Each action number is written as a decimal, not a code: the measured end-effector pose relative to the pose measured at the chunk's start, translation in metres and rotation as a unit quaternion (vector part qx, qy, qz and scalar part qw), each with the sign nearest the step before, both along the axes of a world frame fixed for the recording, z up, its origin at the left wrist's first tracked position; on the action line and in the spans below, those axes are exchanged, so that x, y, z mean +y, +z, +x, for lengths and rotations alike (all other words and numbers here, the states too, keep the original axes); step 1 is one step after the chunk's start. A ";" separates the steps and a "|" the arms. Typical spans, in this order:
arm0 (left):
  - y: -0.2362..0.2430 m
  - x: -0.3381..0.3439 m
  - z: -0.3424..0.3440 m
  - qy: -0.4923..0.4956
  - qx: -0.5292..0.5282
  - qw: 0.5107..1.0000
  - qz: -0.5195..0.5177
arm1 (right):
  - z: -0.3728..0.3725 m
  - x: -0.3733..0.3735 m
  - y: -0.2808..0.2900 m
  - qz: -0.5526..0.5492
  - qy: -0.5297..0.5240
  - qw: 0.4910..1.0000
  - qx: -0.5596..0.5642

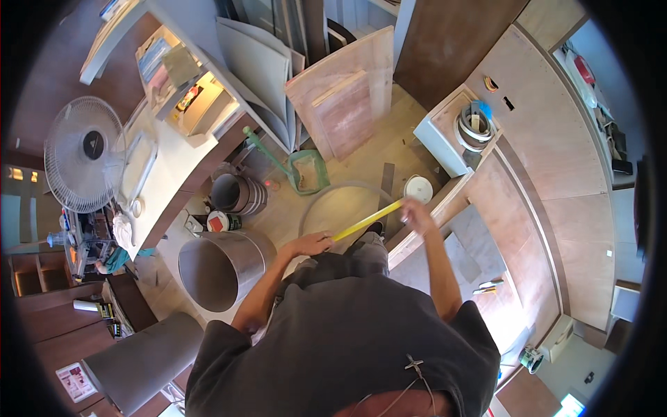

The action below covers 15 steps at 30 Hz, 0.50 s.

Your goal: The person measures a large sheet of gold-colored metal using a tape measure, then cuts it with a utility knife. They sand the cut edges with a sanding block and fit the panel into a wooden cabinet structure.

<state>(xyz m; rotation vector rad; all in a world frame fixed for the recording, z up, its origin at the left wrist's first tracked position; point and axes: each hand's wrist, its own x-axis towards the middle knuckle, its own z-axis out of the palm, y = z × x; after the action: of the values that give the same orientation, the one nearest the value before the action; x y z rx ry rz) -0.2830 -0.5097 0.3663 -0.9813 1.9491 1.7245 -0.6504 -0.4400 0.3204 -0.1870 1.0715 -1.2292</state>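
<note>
My left hand (314,244) and right hand (418,216) clasped a yellow tape (368,221). Left of it stood a red-labelled tub (222,221).

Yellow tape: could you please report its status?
Left hand, right hand: both holding. Yellow tape stretched between them. Green dustpan on floor beyond.

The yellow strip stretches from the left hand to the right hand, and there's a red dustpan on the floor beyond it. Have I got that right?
Not quite: the dustpan is green, not red. The head view shows it on the floor beyond the yellow strip, which does stretch from the left hand to the right hand.
</note>
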 end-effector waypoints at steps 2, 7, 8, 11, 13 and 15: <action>-0.011 0.005 0.064 0.009 -0.011 1.000 -0.019 | -0.012 -0.013 0.026 -0.056 -0.037 0.997 0.049; -0.031 0.026 0.168 0.065 -0.051 0.995 -0.063 | -0.001 -0.048 0.040 -0.004 -0.196 0.980 0.017; -0.021 0.032 0.171 0.083 -0.072 0.990 -0.090 | 0.012 -0.054 0.033 -0.010 -0.202 0.978 0.047; -0.007 0.045 0.172 0.140 -0.120 0.968 -0.168 | 0.075 -0.068 -0.006 0.000 -0.195 0.978 0.076; -0.003 0.047 0.172 0.183 -0.132 0.950 -0.216 | 0.125 -0.074 -0.020 -0.020 -0.091 0.989 0.115; -0.001 0.039 0.162 0.216 -0.144 0.940 -0.222 | 0.178 -0.080 -0.028 0.010 -0.082 0.987 0.140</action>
<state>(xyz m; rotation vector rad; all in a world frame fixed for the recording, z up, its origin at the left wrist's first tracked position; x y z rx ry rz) -0.1206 -0.4705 0.3649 -1.8251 2.0680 1.2404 -0.4727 -0.5200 0.2926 -0.2656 1.3635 -1.3654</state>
